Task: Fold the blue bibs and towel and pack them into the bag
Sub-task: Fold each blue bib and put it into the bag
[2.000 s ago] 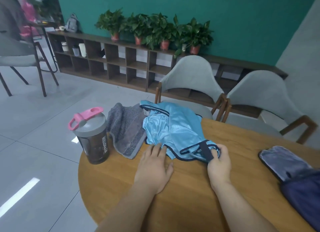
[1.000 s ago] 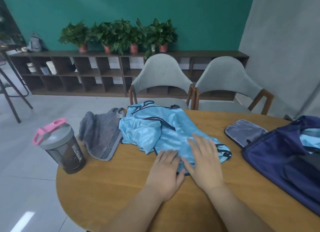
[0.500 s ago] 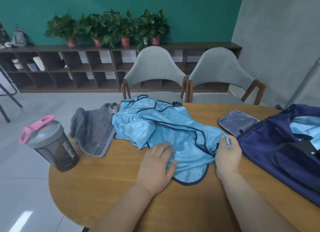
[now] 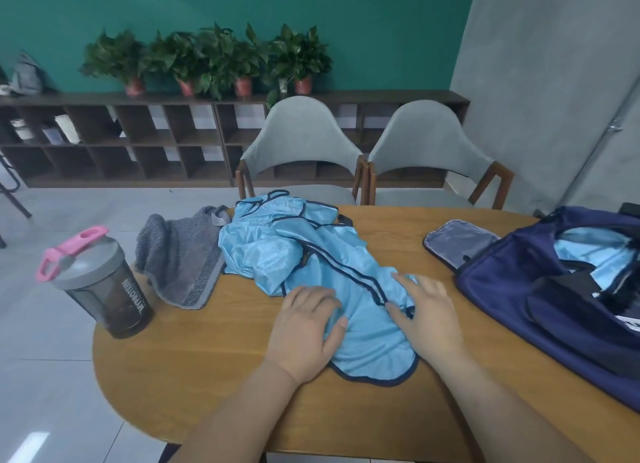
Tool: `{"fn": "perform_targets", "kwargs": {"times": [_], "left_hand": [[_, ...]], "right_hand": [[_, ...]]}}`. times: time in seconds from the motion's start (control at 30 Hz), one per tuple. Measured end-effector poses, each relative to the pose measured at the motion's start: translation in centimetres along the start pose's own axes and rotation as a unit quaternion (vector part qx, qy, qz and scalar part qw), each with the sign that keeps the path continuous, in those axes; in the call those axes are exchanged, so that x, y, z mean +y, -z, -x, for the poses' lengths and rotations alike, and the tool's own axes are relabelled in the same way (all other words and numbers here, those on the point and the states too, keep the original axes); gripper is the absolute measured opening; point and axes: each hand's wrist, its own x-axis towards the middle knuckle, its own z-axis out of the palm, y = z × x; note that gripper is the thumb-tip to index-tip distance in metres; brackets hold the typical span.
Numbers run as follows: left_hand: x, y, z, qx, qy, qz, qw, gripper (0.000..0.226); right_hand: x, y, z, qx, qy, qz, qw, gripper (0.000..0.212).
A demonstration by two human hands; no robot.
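We're in the folding step, and the blue bibs (image 4: 311, 255) are the job in hand. They lie in a rumpled heap at twelve o'clock on the round wooden table (image 4: 207, 376), the nearest one spread toward us with its dark-trimmed hem at the front.

Our left hand (image 4: 304, 331) rests on that cloth at eleven o'clock, fingers relaxed, pressing down and gripping nothing. Our right hand (image 4: 427, 312) sits at one o'clock, fingers spread wide and flat on the fabric, also holding nothing.

The grey towel (image 4: 183, 255) waits unfolded at ten o'clock, touching the heap, with the pink-lidded shaker bottle (image 4: 100, 282) at nine. The navy bag (image 4: 519, 289) stands open at three o'clock with something pale blue already inside. We'd guess one bib is packed, so it's early in the task.

Next, we reckon, comes smoothing this panel, then taking an edge and bringing it over in a fold. The shiny cloth looks slippery, so one hand should pin while the other lifts.

Half a second ago, the right hand was pinching the bib's right edge beside the bag. Now it has let go and lies flat further in on the cloth. The left hand has hardly shifted, and the heap, towel and bottle sit as they did.
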Motion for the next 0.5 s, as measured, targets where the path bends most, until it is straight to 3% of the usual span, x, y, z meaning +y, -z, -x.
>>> {"fn": "perform_targets", "kwargs": {"times": [0.1,0.23,0.33,0.4,0.47,0.5], "left_hand": [[0.1,0.0,-0.1,-0.045,0.039,-0.011,0.998,0.037],[1.7,0.7,0.5,-0.036,-0.04,-0.007,0.999,0.031],[3.9,2.0,0.6,-0.136,-0.024,-0.02,0.99,0.048],[4.9,2.0,0.6,-0.177,-0.015,-0.053,0.983,0.051],[5.5,2.0,0.3,-0.195,-0.005,-0.068,0.978,0.045],[5.8,1.9,0.2,-0.204,0.004,-0.073,0.976,0.043]], "right_hand": [[0.0,-0.2,0.3,0.001,-0.002,0.019,1.0,0.04],[-0.3,1.5,-0.6,0.026,0.035,0.041,0.998,0.021],[-0.9,4.9,-2.7,-0.039,0.07,-0.051,0.995,0.015],[-1.5,7.0,-5.4,-0.091,-0.003,-0.164,0.982,0.017],[-1.3,7.9,-9.0,-0.016,-0.155,-0.291,0.944,0.014],[-1.0,8.2,-10.6,0.043,-0.233,-0.353,0.905,0.019]]}}
